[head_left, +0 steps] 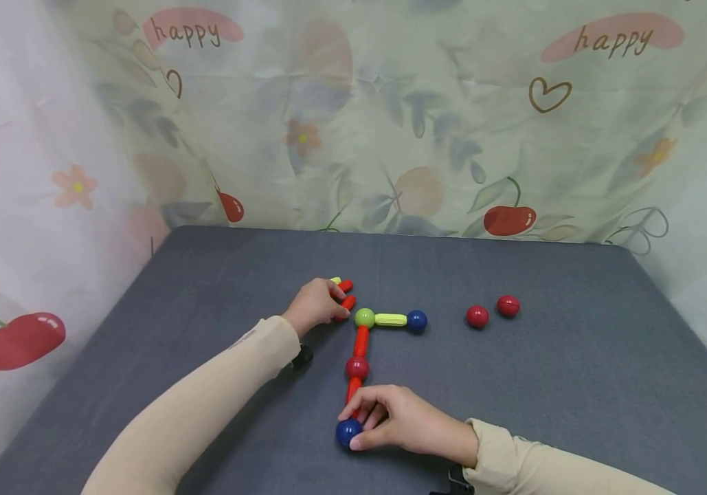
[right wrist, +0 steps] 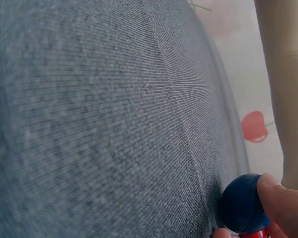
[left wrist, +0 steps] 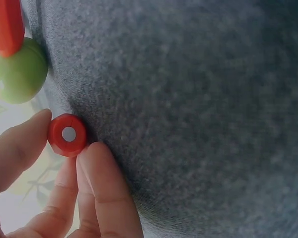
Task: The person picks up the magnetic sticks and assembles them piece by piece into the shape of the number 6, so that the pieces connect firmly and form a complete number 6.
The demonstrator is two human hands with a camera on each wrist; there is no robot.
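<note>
- I observe the left hand point(head_left: 318, 303): fingers pinch a red rod point(left wrist: 68, 134), left of the green ball point(head_left: 365, 318).
- Right hand point(head_left: 404, 421): fingers pinch a blue ball point(head_left: 347, 434), on the green ball's near side.

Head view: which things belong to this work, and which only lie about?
Likely in the work:
red rod in the left hand
near blue ball in the right hand
joined: red rods, red ball, green ball, yellow-green rod, far blue ball

Seemingly lying about:
two red balls
red piece, yellow-green piece by left hand

Head view downward, 2 wrist close-ups, shared tabletop point(head_left: 563, 371)
</note>
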